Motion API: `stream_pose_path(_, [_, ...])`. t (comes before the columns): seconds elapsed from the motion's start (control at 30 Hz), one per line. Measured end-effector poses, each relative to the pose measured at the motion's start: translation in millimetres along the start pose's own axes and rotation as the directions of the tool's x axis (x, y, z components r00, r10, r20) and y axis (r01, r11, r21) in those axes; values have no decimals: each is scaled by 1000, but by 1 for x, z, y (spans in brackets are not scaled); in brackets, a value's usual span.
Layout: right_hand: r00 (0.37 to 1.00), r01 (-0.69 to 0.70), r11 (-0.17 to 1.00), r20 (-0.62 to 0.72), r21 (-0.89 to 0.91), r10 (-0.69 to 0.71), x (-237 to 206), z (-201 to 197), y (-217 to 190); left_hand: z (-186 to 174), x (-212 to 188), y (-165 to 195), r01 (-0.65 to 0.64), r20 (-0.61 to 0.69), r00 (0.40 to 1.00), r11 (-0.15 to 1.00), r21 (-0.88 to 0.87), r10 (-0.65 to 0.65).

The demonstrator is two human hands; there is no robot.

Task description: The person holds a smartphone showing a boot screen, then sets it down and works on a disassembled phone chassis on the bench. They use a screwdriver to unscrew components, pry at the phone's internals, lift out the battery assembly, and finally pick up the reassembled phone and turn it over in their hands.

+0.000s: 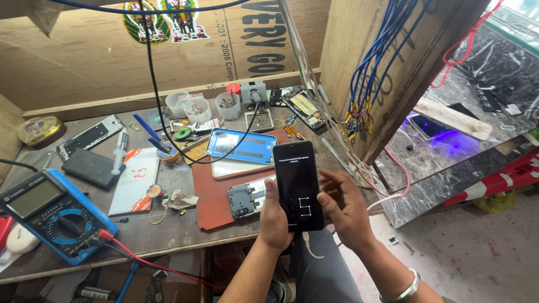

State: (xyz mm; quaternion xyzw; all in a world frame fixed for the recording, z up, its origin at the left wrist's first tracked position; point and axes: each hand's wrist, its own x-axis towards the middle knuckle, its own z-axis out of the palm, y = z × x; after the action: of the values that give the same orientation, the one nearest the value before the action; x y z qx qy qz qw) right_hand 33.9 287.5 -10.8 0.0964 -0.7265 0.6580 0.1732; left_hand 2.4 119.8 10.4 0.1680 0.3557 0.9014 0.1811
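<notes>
The left hand is gripping the phone upright by its lower edge, out past the front of the desk and above the lap, while the right hand is hovering beside it with fingers loosely spread, pinching nothing. Because the phone is resting on one narrow grip with a cable hanging from its base, a tug on that cable or a firm thumb press is likely to be tipping it out toward the floor. A slip leftward could also be knocking the opened phone lying on the red mat.
</notes>
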Motion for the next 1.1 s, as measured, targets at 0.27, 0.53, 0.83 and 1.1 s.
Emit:
stream_pose_path(0.27, [934,-349,927,125,139,334,-35,-18,-3,-9,0,-16,-69,95,994,959,273,44])
stream_pose_path(0.53, [896,-438,835,84,333,437,-32,-62,-9,-1,-5,-18,58,70,991,840,540,-114])
stream_pose_path(0.83, [848,-527,848,-36,46,529,-11,-99,-1,4,-13,-16,-18,93,995,836,548,-39])
stream_pose_path(1.1, [856,-508,748,-350,-428,381,4,-89,-27,5,-18,-11,-46,163,985,826,562,-56])
